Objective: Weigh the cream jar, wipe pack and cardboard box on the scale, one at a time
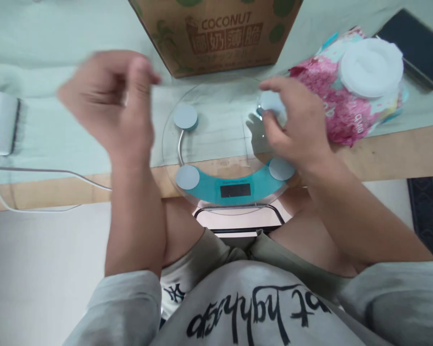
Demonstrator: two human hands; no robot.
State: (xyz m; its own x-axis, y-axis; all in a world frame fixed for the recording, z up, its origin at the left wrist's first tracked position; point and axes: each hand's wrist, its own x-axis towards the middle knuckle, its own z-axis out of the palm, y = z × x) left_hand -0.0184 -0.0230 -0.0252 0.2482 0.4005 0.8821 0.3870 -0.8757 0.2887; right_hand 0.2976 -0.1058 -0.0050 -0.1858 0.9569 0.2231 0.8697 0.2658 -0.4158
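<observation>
A round glass bathroom scale [209, 191] with a teal curved panel and grey round pads lies at the table edge before me. My left hand [111, 98], smeared by motion, is raised left of the scale. Its fingers are curled in with the thumb pressed against them; whatever they pinch, if anything, is too blurred to make out. Over the scale's right side is my right hand [298, 117], thumb and forefinger apart around the upper right pad [273, 102]. Whether it touches the glass I cannot tell.
A cardboard coconut carton [225, 41] stands behind the scale. To the right, a white round roll-like item [371, 67] rests on a pink-and-white packet [342, 105], beside a dark flat case [414, 45]. At left lie a white device [0, 122] and white cable [57, 170].
</observation>
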